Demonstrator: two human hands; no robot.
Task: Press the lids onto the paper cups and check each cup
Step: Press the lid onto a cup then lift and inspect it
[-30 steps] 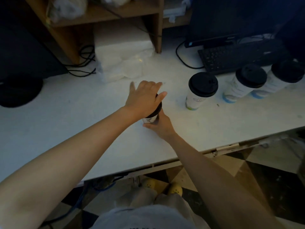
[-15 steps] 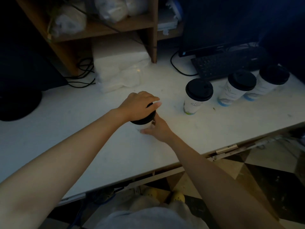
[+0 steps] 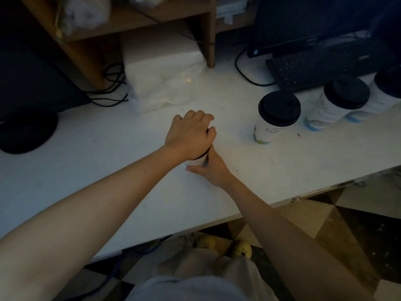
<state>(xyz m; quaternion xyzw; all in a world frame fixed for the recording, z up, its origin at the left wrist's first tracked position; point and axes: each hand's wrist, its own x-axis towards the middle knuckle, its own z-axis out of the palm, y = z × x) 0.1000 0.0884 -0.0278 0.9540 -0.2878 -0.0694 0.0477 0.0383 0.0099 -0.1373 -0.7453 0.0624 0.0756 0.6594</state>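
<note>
Left hand (image 3: 191,135) palm-down over the black lid (image 3: 206,152) of a paper cup (image 3: 196,162) at centre of the white counter (image 3: 86,170), fingers curled over the rim. Right hand (image 3: 211,168) wraps the cup's side at its 5 o'clock, thumb along the base. Cup mostly hidden. At 2 o'clock, three lidded cups in a row: nearest (image 3: 275,118), middle (image 3: 338,101), far one (image 3: 386,92) cut by the frame edge. Keyboard (image 3: 321,68) behind them. White bagged stack (image 3: 162,83) at 12 o'clock, under a wooden shelf (image 3: 138,25).
</note>
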